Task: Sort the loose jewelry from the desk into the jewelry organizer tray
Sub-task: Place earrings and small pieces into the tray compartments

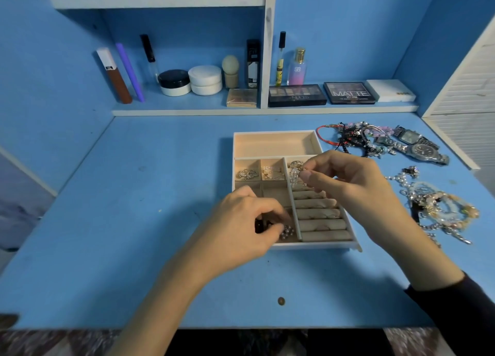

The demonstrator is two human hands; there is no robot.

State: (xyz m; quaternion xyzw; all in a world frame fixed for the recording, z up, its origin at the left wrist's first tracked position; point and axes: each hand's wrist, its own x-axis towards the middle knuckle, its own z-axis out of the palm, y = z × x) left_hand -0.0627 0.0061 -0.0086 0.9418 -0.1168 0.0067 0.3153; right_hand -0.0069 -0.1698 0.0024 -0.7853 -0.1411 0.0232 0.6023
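In the head view, a pale beaded piece (294, 175) is pinched by the right hand (348, 180) above the organizer tray (273, 144) (mid-table). A dark item (259, 226) is gripped by the left hand (246, 219) at its near-left compartment. Loose jewelry (439, 211) is heaped to the right.

A single view is given: the scene is seen from a wide-angle camera worn on the head, pointed forward and down, close over the desk (134, 195), with the shelves (187, 110) behind.
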